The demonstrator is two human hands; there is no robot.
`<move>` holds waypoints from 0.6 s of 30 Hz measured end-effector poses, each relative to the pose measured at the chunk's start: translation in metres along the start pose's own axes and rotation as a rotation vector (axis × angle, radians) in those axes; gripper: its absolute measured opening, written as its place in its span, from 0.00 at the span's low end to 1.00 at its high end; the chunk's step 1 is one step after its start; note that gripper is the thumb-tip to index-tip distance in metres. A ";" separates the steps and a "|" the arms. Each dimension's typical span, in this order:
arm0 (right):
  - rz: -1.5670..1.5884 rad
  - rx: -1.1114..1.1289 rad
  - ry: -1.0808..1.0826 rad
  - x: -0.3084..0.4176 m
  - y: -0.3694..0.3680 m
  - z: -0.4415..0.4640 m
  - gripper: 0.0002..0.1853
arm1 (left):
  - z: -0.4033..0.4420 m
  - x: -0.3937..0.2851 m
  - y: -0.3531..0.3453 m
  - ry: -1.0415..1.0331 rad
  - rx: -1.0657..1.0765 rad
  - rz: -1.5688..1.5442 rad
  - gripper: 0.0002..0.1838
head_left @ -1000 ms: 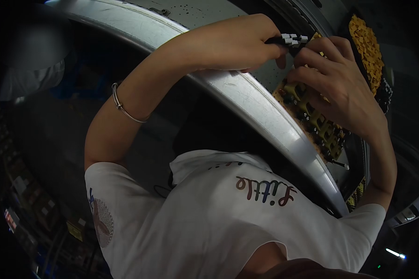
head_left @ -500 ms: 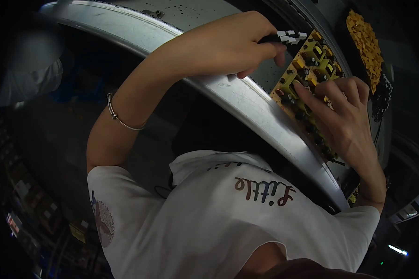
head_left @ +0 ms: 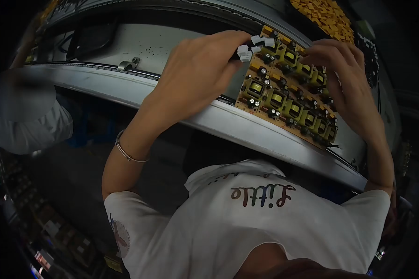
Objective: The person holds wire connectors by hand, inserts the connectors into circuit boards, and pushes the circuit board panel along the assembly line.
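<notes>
A bundle of white plug connectors (head_left: 249, 52) on dark leads sticks out from my left hand (head_left: 202, 69), whose thumb and fingers are closed around it. The connectors hang at the left edge of a brown circuit board (head_left: 284, 88) crowded with yellow-green transformers, capacitors and other parts. Over the board's right side is my right hand (head_left: 347, 76), fingers bent and spread apart, fingertips close to the components. I see nothing held in it; whether the fingertips touch the board I cannot tell.
Heaped yellow parts (head_left: 328, 18) lie beyond the board, with black-and-white pieces (head_left: 368, 58) beside them. A silver metal rail (head_left: 209, 118) runs along the near edge. A metal bracket (head_left: 128, 64) and a black tray (head_left: 94, 37) are left. Another person in white (head_left: 32, 114) is at far left.
The view has swung, so more of the board shows. My right hand has lifted its index finger from the board's left part and sits farther right; my left hand still holds the connectors.
</notes>
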State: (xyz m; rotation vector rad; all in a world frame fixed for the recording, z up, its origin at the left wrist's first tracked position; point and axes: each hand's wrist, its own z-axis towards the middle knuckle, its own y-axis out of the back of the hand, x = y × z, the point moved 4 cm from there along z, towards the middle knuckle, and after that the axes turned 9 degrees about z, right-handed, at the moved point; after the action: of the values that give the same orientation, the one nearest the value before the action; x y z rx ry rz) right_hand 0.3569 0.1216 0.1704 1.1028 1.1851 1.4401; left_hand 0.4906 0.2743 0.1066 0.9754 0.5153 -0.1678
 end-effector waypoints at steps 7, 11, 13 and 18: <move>-0.071 0.036 0.021 0.004 -0.024 -0.002 0.25 | 0.016 -0.010 -0.026 -0.168 0.060 0.192 0.23; -0.054 0.114 -0.009 0.005 -0.024 -0.001 0.28 | 0.019 -0.007 -0.028 -0.118 0.152 0.238 0.23; -0.041 0.131 -0.025 0.002 -0.025 -0.001 0.29 | 0.020 -0.009 -0.028 -0.118 0.176 0.269 0.24; -0.014 -0.039 -0.030 -0.008 -0.013 -0.018 0.29 | 0.022 -0.011 -0.027 -0.152 0.142 0.263 0.23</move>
State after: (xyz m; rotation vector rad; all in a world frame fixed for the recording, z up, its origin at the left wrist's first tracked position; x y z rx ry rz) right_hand 0.3425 0.1124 0.1546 1.0836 1.1372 1.4253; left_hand 0.4790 0.2400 0.1021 1.1498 0.2341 -0.0417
